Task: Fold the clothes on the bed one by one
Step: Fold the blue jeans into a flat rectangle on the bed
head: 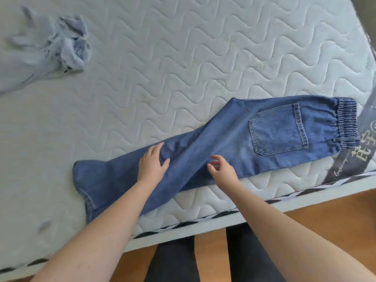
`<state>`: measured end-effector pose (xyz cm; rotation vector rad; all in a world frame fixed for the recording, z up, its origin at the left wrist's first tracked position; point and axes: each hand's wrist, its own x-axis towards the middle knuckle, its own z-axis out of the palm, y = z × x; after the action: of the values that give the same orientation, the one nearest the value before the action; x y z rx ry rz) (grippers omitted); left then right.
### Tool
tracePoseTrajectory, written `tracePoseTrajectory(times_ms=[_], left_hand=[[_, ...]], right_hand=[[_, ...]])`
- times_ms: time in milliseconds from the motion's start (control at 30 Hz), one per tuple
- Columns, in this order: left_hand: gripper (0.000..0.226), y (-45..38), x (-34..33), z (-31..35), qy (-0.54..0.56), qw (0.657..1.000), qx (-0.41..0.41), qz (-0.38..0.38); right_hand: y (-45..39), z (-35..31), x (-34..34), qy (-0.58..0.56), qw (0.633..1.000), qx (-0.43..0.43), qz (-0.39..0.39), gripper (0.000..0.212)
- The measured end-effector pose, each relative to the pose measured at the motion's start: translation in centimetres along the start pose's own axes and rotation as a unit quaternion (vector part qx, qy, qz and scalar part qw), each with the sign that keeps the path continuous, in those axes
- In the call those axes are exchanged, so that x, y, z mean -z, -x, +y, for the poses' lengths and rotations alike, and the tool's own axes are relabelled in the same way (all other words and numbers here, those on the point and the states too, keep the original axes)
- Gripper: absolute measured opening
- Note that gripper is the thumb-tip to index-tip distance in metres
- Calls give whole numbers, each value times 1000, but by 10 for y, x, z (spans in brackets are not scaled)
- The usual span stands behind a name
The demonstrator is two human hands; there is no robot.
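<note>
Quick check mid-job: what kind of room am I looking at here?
Most likely a bedroom at home. A bare quilted mattress fills the view, blue jeans and a crumpled pale garment lie on it, and a wooden floor shows beside it.

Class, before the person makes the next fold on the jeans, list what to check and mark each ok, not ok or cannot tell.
1. Jeans folded lengthwise, legs stacked: ok.
2. Legs lying smooth: not ok, a crease runs beside the left hand.
3. Left hand flat on the denim: ok.
4. Right hand gripping the cloth: not ok, fingers loosely curled, holding nothing.
5. Waistband on the mattress: ok, near its corner.
6. Grey garment clear of the jeans: ok, crumpled far off.
</note>
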<state>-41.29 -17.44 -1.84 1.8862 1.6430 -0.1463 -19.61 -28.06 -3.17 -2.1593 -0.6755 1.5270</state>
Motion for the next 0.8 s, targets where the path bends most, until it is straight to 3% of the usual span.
tracePoseTrajectory(times_ms=[200,400,500,567,700,800], left_hand=[[54,60,24,-133,17,995,97,-32],[81,101,30,-207,-48,975,132,-170],[87,121,27,-225,-112,956,138,-233],[81,130,25,-233,-137,956,143,-217],[66,140,21,-232,-144,971,136,-133],[25,137,26,-211,-103,986,122,-47]], right_hand=[[21,-28,-116,30,996,-79,-30,33],[48,-38,-191,-42,967,-216,-131,35],[56,-39,-212,-73,971,-206,-96,20],[59,-42,-216,-107,976,-180,-60,13],[61,-54,-202,-223,960,-166,-23,19],[58,-63,-178,-287,947,-147,-5,19]])
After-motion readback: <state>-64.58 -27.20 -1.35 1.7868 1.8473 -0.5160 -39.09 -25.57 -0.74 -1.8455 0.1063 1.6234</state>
